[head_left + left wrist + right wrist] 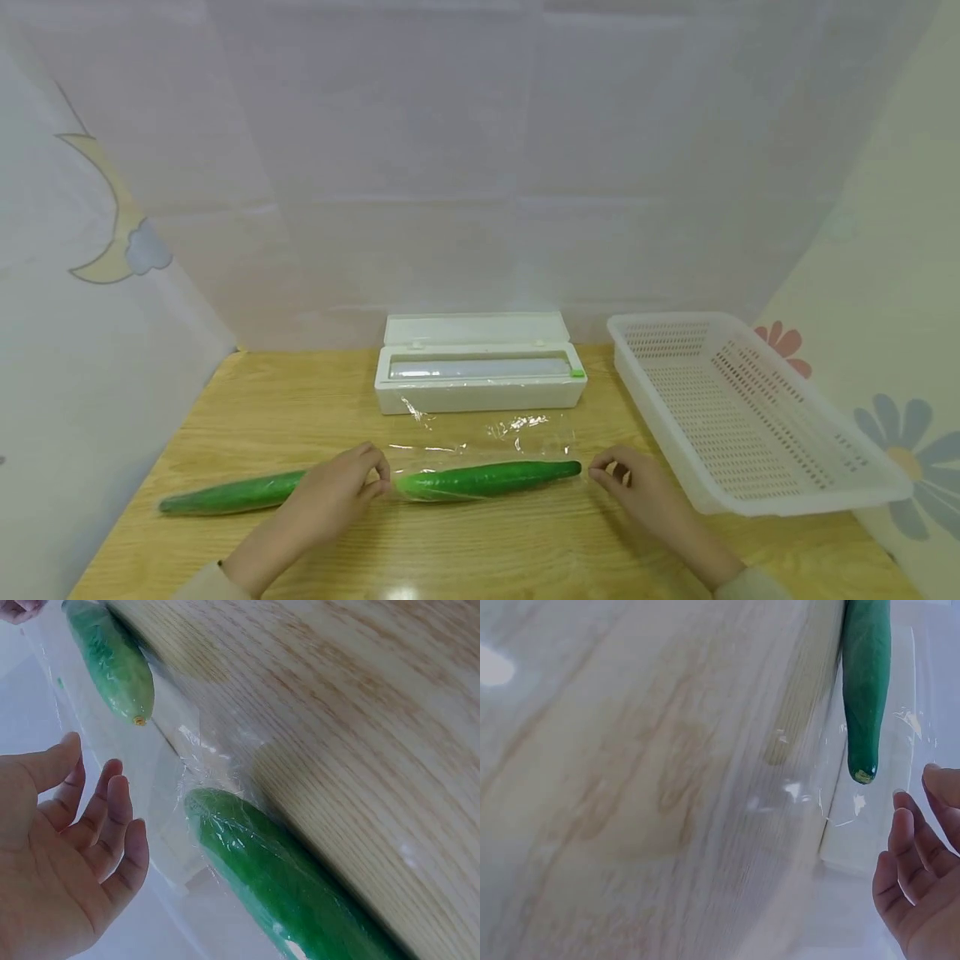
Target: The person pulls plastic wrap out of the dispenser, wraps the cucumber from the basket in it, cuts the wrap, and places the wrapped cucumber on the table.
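Note:
A green cucumber [487, 481] lies crosswise before me with a sheet of clear cling film [517, 429] around it and behind it. At its paler left end, my left hand [341, 487] pinches the film between thumb and index finger; the other fingers are loosely bent. Beyond the dark right end, my right hand [637, 487] pinches the film's other side with thumb and index finger. A second cucumber [277, 877], wrapped in film, lies to the left, partly hidden behind my left hand in the head view. How far the clear film reaches is hard to see.
Behind the cucumber stands a white cling film box [480, 398], its lid [476, 329] raised and a film roll [480, 368] inside. A white perforated basket [660, 417] stands at the right, close to my right hand. The wooden table [300, 383] meets a cloth-covered wall.

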`<move>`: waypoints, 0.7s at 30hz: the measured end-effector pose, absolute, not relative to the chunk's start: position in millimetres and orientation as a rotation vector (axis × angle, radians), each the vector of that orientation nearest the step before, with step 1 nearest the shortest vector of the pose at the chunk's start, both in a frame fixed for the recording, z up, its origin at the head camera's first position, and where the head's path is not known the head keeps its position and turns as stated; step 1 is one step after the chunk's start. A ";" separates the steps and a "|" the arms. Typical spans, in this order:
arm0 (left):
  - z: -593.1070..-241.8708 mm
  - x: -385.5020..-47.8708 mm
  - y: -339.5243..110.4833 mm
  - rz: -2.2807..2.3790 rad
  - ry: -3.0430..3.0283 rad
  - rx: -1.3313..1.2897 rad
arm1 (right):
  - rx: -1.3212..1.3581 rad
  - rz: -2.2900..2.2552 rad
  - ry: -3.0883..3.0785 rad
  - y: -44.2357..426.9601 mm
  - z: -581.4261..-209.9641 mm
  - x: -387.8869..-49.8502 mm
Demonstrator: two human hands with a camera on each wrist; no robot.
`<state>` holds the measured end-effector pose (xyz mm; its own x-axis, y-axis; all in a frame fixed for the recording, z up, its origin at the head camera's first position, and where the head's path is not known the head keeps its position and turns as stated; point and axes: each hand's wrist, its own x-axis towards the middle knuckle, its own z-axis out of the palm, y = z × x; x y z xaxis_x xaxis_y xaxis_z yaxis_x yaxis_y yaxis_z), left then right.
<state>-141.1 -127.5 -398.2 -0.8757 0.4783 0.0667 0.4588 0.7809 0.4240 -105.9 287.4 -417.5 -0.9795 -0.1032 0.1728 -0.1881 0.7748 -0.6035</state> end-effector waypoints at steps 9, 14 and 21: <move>-398.2 -152.4 -118.3 0.724 2.940 0.569 | 0.082 1.083 -2.870 283.7 -417.9 -120.8; -403.3 -157.5 -116.5 0.670 2.960 0.592 | 0.060 1.081 -2.876 281.8 -426.0 -126.7; -407.4 -160.1 -118.5 0.552 3.041 0.753 | 0.030 1.059 -2.894 281.8 -435.9 -132.7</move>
<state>-160.1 -118.5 -407.4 -0.8871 0.4457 0.1201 0.4595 0.8277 0.3222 -132.7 281.8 -435.9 -0.9980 0.0020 0.0627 -0.0389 0.7640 -0.6440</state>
